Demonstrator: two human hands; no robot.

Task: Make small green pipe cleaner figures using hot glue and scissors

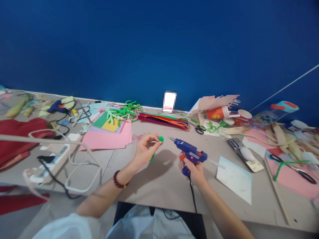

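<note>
My left hand (146, 149) pinches a bright green pipe cleaner (159, 141), which is curled into a small tuft at the top, with a tail hanging below my fingers. My right hand (194, 171) grips a blue hot glue gun (189, 151) by its handle. The gun's metal nozzle points up and left, toward the green tuft, with a gap between them. A white glue stick (216, 163) sticks out of the gun's rear, and a black cord (192, 196) drops from the handle over the table edge.
A stack of pink and coloured paper (107, 139) and a bundle of multicoloured pipe cleaners (163, 120) lie ahead. Black-handled scissors (199, 129), a phone (239, 152), and a white sheet (234, 179) lie right. A power strip (52, 162) with cables and red cloth (20, 142) lie left.
</note>
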